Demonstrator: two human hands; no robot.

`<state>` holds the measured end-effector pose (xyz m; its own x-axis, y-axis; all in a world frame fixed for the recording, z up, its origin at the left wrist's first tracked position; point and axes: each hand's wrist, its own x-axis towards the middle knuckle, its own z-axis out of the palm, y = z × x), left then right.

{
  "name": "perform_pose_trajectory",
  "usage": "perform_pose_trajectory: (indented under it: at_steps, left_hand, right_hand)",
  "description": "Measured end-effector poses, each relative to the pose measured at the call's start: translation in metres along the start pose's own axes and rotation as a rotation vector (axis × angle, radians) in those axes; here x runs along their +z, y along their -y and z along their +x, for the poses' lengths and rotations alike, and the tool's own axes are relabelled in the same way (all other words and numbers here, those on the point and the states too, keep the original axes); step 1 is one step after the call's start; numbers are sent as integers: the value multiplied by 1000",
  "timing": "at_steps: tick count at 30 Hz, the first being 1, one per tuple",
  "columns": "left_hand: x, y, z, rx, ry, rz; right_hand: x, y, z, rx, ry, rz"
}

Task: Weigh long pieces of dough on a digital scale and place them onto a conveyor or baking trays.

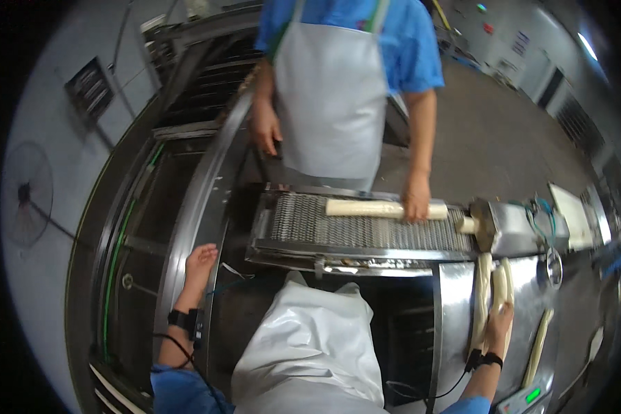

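Dark gaps flank the glossy white apron (310,348) between the curved metal rail (192,214) and the smooth steel table (454,300), the left hand (201,260) unclenched and empty by the rail, the right hand (500,321) on a pale, rod-shaped roll (501,279) lying on the table, whether clamped I cannot tell, near the mesh conveyor (297,217)

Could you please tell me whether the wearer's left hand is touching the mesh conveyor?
Apart: the head view shows a dark gap between the left hand and the left end of the mesh conveyor.
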<state>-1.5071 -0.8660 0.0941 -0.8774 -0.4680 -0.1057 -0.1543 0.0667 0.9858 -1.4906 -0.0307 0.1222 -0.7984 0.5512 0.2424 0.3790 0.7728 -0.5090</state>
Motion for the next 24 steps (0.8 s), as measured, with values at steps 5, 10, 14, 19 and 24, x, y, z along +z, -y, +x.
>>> perform_pose_trajectory:
  at_steps: [5,10,14,19,24]
  left_hand:
    - [-42,-49,-5,182,-60,695]
    - [-27,-46,-3,512,1,976]
    - [-16,-43,-1,476,100,1138]
    - [-16,-50,5,436,34,986]
    - [-23,-44,4,435,1,965]
  right_hand:
    - [-16,97,3,140,391,-360]
    - [31,64,-9,-260,206,-379]
    - [64,83,-15,-218,-64,-732]
    - [134,187,15,-583,46,-223]
    - [182,294,25,-658,240,-405]
